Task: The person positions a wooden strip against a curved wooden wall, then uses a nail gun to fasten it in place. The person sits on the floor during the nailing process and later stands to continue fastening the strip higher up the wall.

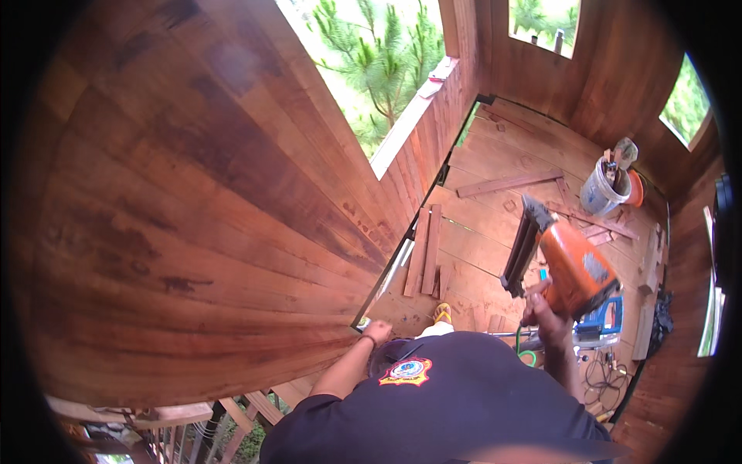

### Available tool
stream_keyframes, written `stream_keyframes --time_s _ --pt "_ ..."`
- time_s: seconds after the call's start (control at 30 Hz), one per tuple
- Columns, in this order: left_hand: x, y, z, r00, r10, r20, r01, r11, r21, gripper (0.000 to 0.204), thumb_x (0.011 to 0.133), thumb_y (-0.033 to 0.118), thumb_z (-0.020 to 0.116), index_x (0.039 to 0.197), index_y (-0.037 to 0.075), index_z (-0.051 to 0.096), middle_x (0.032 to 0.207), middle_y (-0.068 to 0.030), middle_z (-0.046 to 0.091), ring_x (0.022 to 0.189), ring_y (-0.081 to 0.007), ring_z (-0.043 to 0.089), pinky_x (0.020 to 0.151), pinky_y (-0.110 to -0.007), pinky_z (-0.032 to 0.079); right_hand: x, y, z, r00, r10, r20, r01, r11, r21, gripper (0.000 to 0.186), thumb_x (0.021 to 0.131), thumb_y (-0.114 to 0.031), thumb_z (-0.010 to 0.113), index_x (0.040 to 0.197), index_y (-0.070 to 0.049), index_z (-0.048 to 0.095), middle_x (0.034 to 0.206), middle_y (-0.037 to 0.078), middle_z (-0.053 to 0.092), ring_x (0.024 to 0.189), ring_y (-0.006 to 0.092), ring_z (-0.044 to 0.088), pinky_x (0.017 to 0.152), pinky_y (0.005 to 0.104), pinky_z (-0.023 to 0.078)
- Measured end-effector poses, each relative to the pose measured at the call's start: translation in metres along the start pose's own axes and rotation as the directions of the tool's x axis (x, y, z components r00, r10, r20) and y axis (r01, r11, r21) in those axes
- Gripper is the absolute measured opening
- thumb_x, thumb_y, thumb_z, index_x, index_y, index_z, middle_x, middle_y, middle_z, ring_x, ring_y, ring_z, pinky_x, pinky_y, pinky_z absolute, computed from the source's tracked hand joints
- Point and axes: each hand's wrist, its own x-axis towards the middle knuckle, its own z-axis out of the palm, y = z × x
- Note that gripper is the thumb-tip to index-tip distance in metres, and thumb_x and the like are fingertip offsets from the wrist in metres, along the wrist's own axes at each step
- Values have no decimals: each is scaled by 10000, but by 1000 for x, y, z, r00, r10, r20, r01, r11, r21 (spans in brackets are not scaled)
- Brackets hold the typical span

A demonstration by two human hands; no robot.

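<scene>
An orange nail gun with a dark magazine is raised in front of me on the right. My right hand is wrapped round its handle, and a green air hose hangs below. My left hand is closed, low beside the foot of the plank wall. What its fingers hold, if anything, I cannot make out. Two reddish wood strips lie side by side on the board floor, ahead of that hand.
Ahead on the right stands a white bucket of tools, against an orange one. Offcuts are scattered over the boards. A blue-handled tool and black cables lie on my right. A gap runs along the left wall's foot.
</scene>
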Motion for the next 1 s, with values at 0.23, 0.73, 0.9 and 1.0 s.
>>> stream_keyframes --time_s 0.23,0.73,0.9,1.0 --pt "-39 293 -11 514 858 -6 -818 488 -303 811 908 201 773 1551 -11 327 1384 -148 571 1255 -215 574 1048 -353 488 101 -1 28 979 -68 -192 125 945 303 367 918 -120 597 1246 21 514 746 17 523 626 132 558 665 348 526" --pt "-2 448 9 502 862 71 -855 482 193 778 809 446 825 1307 -41 480 1004 -226 686 903 -362 708 803 -432 573 195 68 -22 875 235 -423 101 767 634 585 920 -180 550 1477 -85 397 710 -8 461 623 128 504 686 336 516" --pt "41 479 3 545 809 219 -828 561 -13 704 860 354 817 1335 -26 462 982 -177 712 895 -273 734 784 -384 574 237 65 -67 870 221 -440 146 737 659 616 904 -178 545 1492 -81 389 704 -21 452 605 120 494 808 373 499" --pt "76 501 9 618 742 259 -648 667 -367 574 998 475 596 1304 -8 545 967 -129 705 830 -231 689 713 -348 546 261 62 -102 862 171 -478 205 743 637 629 900 -184 534 1502 -84 380 699 -26 447 599 114 488 847 409 492"
